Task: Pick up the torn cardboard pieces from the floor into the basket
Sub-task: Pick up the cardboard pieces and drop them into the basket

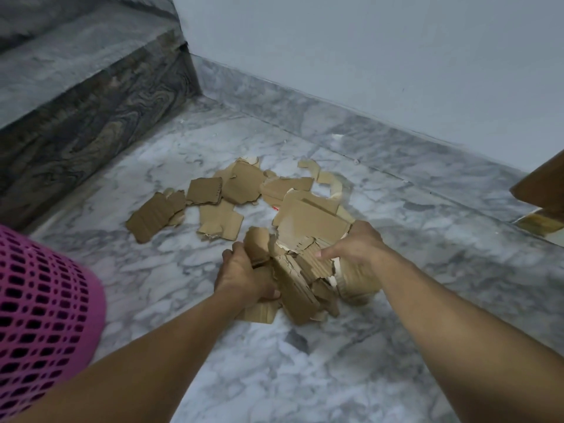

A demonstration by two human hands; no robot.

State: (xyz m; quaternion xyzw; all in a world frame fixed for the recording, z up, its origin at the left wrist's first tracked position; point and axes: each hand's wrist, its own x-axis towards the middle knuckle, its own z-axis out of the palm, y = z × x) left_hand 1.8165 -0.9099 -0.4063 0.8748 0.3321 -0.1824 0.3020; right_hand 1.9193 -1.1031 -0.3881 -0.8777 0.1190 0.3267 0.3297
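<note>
Several torn brown cardboard pieces [225,206] lie scattered on the grey marble floor [305,361]. Nearer to me, a bunch of cardboard pieces [300,270] is pressed together between both hands. My left hand [244,276] grips the bunch from its left side. My right hand [357,242] clasps it from the right, thumb on top. A pink mesh basket [42,309] stands at the left edge, partly cut off by the frame and by my left forearm.
A dark marble stair step [91,117] rises at the back left. A pale wall [366,56] with a marble skirting runs along the back. A brown wooden edge [546,184] juts in at the right.
</note>
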